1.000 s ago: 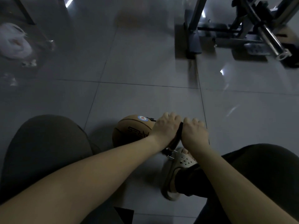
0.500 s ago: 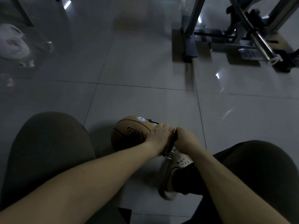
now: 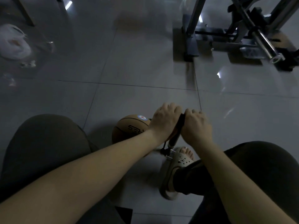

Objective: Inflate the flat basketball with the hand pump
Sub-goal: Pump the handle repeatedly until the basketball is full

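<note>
Low at the centre of the head view, a seated person works a hand pump that stands on the tiled floor between the knees. Left hand and right hand sit side by side, each closed around one end of the pump's dark crossbar handle, with the barrel showing in the gap beneath them. At the pump's base, small metal foot pegs lie just beside a sandalled foot, which appears to steady it; whether the foot presses on a peg cannot be told. Immediately left of the pump, partly hidden by the left forearm, the basketball rests on the floor, its round sticker facing upward. A thin dark hose leaves the pump base toward the ball, but the needle and valve are hidden. Judged from this arrangement, set-up is done and pumping is the step in hand; the ball looks fairly rounded, yet its firmness cannot be read, so more strokes, a pressure check and removal of the needle probably remain. Farther off stand a metal exercise frame at upper right and a white plastic bag at upper left, both well apart from the work.
</note>
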Available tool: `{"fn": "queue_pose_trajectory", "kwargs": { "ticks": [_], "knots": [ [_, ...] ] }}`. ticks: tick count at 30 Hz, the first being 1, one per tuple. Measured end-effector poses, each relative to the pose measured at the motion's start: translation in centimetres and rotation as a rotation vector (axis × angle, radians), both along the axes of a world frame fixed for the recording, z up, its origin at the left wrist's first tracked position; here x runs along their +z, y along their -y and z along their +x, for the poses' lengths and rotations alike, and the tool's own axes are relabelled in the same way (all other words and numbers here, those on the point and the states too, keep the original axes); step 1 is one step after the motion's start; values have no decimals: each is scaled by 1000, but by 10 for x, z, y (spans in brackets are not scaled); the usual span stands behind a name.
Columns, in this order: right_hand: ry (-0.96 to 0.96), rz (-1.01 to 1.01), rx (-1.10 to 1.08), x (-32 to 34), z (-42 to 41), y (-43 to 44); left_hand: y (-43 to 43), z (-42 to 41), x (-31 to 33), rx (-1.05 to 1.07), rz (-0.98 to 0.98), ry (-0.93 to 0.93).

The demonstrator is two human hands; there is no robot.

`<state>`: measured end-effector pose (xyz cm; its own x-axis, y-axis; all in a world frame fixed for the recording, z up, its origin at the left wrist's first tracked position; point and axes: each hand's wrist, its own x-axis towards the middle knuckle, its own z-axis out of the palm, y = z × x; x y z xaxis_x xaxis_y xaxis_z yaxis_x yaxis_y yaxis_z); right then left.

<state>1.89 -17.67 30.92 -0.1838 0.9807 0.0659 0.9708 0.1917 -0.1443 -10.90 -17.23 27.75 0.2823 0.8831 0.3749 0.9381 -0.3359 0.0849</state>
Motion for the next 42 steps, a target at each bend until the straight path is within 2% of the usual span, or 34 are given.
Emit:
{"fn": "queue_pose_trajectory", "kwargs": {
  "ticks": [4, 12, 16, 20, 22, 25, 27, 29, 33, 42],
  "knots": [
    [184, -127, 24, -35, -5, -2, -1, 2, -36, 1, -96, -3],
    [201, -576, -12, -52, -3, 14, 29, 7, -71, -22, -340, -179],
    [197, -663, 31, -42, -8, 21, 37, 4, -65, -57, -432, -180],
    [70, -590, 21, -17, -13, 24, 27, -6, -35, -58, -459, -129],
    [-22, -428, -18, 3, -12, 20, 19, -12, -9, -45, -364, -55],
    [-120, -72, -9, 29, -7, 10, 6, -20, 36, -43, -190, 84],
    [-122, 117, 12, 36, -7, 6, 2, -20, 51, -36, -101, 132],
    [-40, 182, 23, 29, -10, 5, 0, -18, 47, -8, -65, 148],
    [123, 19, 8, -1, -14, 10, 6, -5, -1, 73, -114, 58],
    [167, -399, -35, -47, -13, 9, 22, 6, -59, 39, -323, -121]
  ]
}}
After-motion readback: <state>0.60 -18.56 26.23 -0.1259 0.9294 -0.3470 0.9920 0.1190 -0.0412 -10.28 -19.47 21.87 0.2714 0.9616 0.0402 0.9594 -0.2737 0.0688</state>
